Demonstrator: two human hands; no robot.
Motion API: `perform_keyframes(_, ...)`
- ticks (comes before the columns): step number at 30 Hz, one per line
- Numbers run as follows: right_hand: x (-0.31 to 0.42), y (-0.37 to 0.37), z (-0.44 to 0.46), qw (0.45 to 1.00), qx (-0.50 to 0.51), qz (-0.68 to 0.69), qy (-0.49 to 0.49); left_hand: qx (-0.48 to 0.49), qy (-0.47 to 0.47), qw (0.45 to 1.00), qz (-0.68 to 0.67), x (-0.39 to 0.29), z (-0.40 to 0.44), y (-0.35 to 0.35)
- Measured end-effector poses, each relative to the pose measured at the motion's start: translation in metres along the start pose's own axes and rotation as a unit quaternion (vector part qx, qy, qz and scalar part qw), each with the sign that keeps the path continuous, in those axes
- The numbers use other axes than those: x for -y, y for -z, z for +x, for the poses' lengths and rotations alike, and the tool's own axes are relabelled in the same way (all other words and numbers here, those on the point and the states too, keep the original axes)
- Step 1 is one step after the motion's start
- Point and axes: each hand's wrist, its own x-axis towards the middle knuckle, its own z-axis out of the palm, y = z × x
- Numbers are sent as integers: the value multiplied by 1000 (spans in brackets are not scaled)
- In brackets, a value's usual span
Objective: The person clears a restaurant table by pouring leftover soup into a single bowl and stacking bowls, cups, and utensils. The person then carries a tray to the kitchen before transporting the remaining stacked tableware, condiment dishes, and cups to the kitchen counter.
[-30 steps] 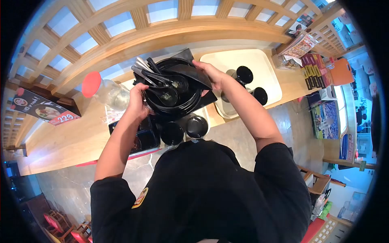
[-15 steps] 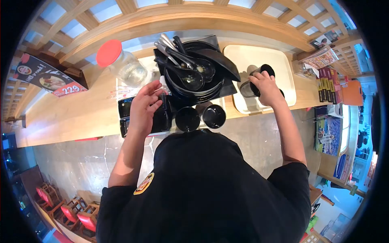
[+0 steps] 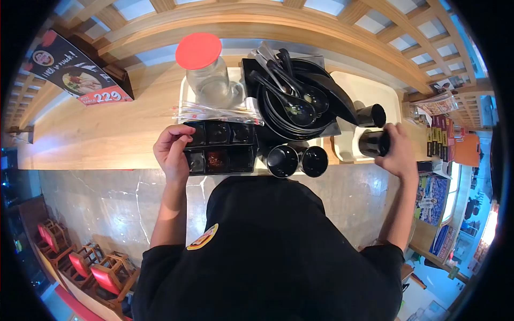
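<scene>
My right hand [image 3: 400, 152] is wrapped round the right side of a lying black cup [image 3: 373, 143] on the cream tray [image 3: 348, 80] at the right. Another black cup [image 3: 371, 115] lies just above it. At the left edge of the black compartment box [image 3: 220, 147], my left hand [image 3: 174, 150] has loosely bent fingers with nothing visible between them. Between the hands, a stack of black bowls [image 3: 284, 125] holds black spoons [image 3: 300, 109] and silver-coloured utensils [image 3: 265, 56]. Two upright black cups [image 3: 282, 161] [image 3: 314, 161] stand below the stack.
A jar with a red lid [image 3: 198, 51] and wrapped sticks [image 3: 219, 112] are on a left tray [image 3: 184, 96]. A menu stand [image 3: 80, 75] is farther left. Boxes [image 3: 440, 136] stand at the right end, and a wooden lattice [image 3: 241, 24] runs behind the counter.
Both hands have let go of the bowl stack, now resting in the middle. My right hand has moved right and gripped a cup; my left hand is beside the compartment box. The view has shifted.
</scene>
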Motion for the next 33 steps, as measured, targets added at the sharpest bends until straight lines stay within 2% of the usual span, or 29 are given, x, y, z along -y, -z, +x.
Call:
perform_keyframes(1,6,15,-4,999,20,8,-36,1,1,1000,0,1,5,3)
perform_keyframes(3,21,47,-11,999,20,-24,-23,-31,-22,998,47,4,21,8)
perform_keyframes(4,25,60,-12,1000,14,-13,-4,6,-35,998,45,11,35,13)
perform_keyframes(5,32,74,-12,1000,14,-14,-8,22,-26,985,170,1,48,3)
perform_keyframes(7,53,101,-10,998,18,6,59,50,-120,940,315,-7,70,-15)
perform_keyframes(8,63,111,-7,998,18,5,57,60,-167,915,363,-7,80,-23)
perform_keyframes(10,84,124,3,982,2,67,176,96,-204,906,358,-8,100,-39)
perform_keyframes(11,94,124,10,983,1,64,173,131,-241,894,353,-8,106,-42)
perform_keyframes(13,113,123,26,956,-29,100,273,148,-246,900,327,0,114,-43)
perform_keyframes(15,136,110,43,936,-93,44,335,169,-249,905,301,7,116,-41)
perform_keyframes(17,155,89,65,921,-115,59,368,149,-221,938,220,11,116,-34)
perform_keyframes(19,181,74,82,922,-71,92,370,142,-229,935,231,15,118,-26)
perform_keyframes(21,206,53,94,932,-76,62,349,131,-239,931,244,11,122,-20)
perform_keyframes(23,228,32,114,937,-56,26,345,107,-273,898,329,3,121,-16)
perform_keyframes(27,256,-14,145,943,-19,-11,332,114,-218,933,262,8,122,-11)
perform_keyframes(29,263,-33,160,948,-3,-30,318,112,-215,955,169,8,118,-15)
perform_keyframes(33,270,-53,185,946,14,-52,321,119,-240,928,259,7,119,-10)
